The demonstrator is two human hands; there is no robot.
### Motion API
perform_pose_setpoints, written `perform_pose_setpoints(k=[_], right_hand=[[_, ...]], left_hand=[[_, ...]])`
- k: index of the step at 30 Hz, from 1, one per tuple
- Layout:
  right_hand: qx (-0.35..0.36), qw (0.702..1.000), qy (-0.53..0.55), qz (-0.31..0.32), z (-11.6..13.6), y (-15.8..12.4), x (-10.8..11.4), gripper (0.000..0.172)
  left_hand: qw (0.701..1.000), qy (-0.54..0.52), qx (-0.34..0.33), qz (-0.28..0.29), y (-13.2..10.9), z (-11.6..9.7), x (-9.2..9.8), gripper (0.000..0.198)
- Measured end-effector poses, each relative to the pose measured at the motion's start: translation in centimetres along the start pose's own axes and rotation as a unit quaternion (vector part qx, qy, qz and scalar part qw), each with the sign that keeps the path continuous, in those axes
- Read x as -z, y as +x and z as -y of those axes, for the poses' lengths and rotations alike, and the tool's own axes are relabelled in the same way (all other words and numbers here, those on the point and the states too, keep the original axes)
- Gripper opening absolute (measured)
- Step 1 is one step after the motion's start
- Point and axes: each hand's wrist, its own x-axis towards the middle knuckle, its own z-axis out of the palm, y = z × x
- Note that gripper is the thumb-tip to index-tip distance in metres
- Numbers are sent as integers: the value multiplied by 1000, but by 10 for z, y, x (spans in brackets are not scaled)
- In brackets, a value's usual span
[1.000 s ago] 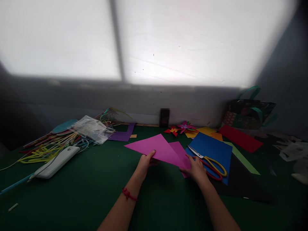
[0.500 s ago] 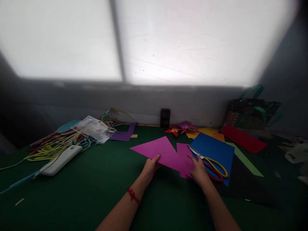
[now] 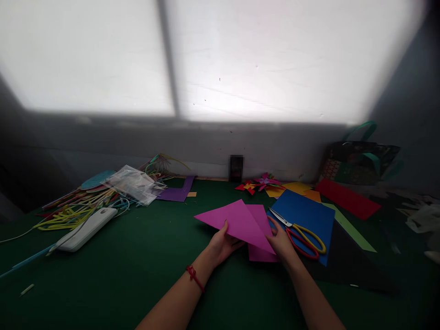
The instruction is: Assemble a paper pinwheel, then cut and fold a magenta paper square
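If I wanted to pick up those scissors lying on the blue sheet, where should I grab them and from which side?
Probably by the red and yellow loop handles, coming in from the near right. The scissors lie flat on the blue sheet, with the blades pointing far-left toward the pink paper. The handles are turned toward the near edge, just beside the right hand.

Two bare hands work over a dark green table. The left hand, a red cord at its wrist, grips a folded pink paper, thumb on top. The right hand holds the paper's right corner. Just right lies a blue sheet with scissors on it. Far left are yellow sticks, a plastic bag and a white device. Paper flowers sit by the wall.
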Motion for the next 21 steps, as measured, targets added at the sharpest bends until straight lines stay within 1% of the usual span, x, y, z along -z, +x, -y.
perform_pose_setpoints(k=[1, 2, 3, 5, 7, 8, 9, 10, 11, 12, 13, 14, 15, 16, 17, 18, 19, 20, 21], right_hand=[[-4, 1000, 3, 8, -1, 1, 3, 78], [-4, 1000, 6, -6, -2, 3, 8, 75], [-6, 999, 0, -41, -2, 5, 14, 72], [-14, 988, -56, -146, -3, 7, 26, 65], [-34, 967, -126, -220, -1, 7, 35, 58], [-31, 954, -154, -257, 0, 6, 38, 56], [-11, 943, -169, -286, 2, 5, 38, 54], [18, 939, -165, -301, 4, 3, 37, 52], [48, 945, -139, -291, 7, 2, 33, 51], [74, 962, -92, -246, 9, 0, 28, 50], [86, 981, -30, -170, 11, -2, 21, 51], [83, 993, 40, -73, 13, -5, 12, 53], [76, 992, 101, 25, 14, -8, 1, 56], [71, 981, 145, 106, 14, -11, -11, 58], [70, 968, 172, 167, 14, -15, -23, 58], [68, 958, 189, 205, 13, -19, -34, 60], [64, 953, 197, 221, 12, -23, -45, 62], [57, 952, 196, 229, 11, -26, -54, 61], [41, 956, 190, 221, 9, -29, -60, 61]], left_hand=[[1000, 5, -16, -17, 0, 0, -1, 39], [999, 12, -38, -32, 1, 0, -2, 38], [997, 21, -63, -47, 1, -1, -3, 36], [990, 39, -112, -74, 2, -3, -4, 33], [983, 40, -143, -104, 1, -7, -4, 31], [981, 26, -151, -118, 1, -10, -3, 30], [979, 3, -158, -128, 0, -13, -2, 29], [977, -22, -164, -134, -1, -16, -1, 29], [975, -47, -172, -136, -1, -19, 0, 29], [972, -65, -182, -136, -2, -22, 1, 30], [969, -76, -192, -135, -2, -25, 2, 31], [968, -79, -198, -135, -2, -26, 3, 33], [967, -76, -203, -133, -2, -27, 3, 34], [968, -69, -205, -129, -2, -26, 3, 34], [969, -61, -207, -119, -2, -24, 2, 34], [972, -52, -207, -102, -2, -20, 0, 33], [974, -41, -205, -84, -2, -15, -2, 33], [977, -29, -200, -64, -2, -9, -5, 32], [982, -13, -185, -44, -3, -3, -8, 32]])
